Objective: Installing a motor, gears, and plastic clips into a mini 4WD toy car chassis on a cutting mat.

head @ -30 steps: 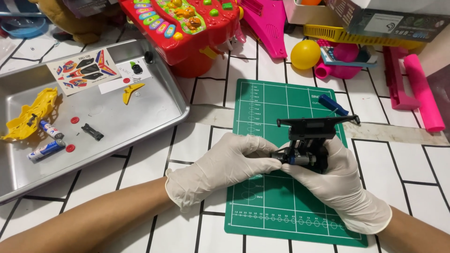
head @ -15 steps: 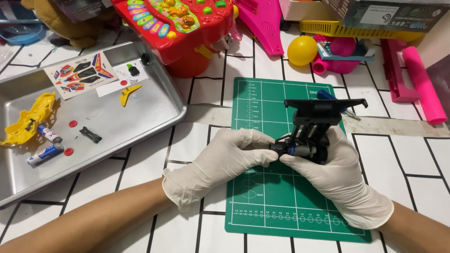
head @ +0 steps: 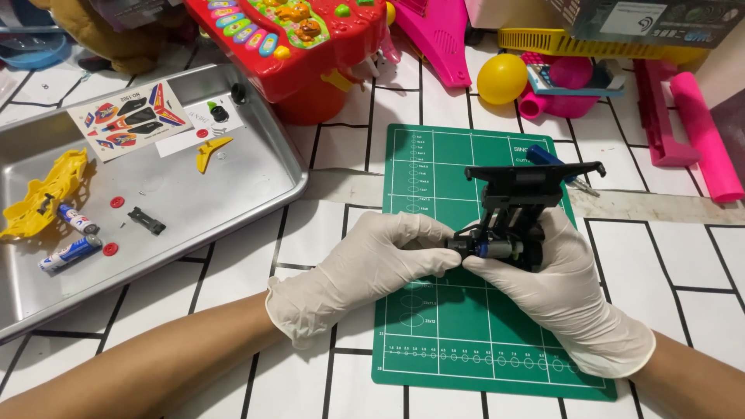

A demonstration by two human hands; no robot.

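While my right hand grips the black toy chassis, my left hand pinches its small motor at nine o'clock; I keep the chassis steady over the green cutting mat.

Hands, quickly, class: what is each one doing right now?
Left hand: fingertips pinched on the small motor of the black toy chassis.
Right hand: closed around the chassis, holding it above the green cutting mat.

- One head-worn camera looks steeply down and forward from above the counter.
- It sits close, with both hands mid-frame.
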